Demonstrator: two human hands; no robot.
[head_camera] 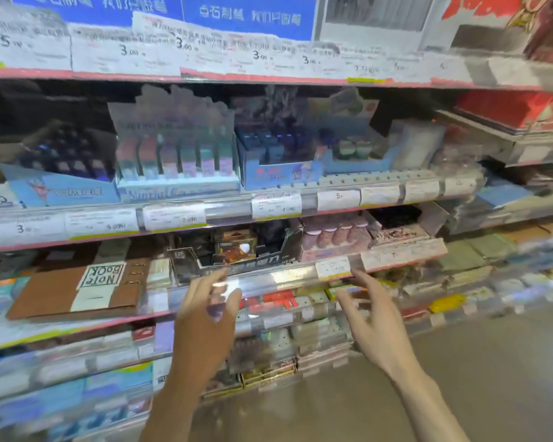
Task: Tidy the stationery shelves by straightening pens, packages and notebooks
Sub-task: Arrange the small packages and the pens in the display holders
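Both hands, left hand (209,309) and right hand (369,309), reach empty with fingers spread toward the black cardboard display box (237,252), just above them. A hasty grab could tip it.

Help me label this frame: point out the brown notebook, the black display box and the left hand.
Brown notebook (50,291): head view, on its cover.
Black display box (237,264): head view, on its front wall.
Left hand (205,314): head view, on its back.
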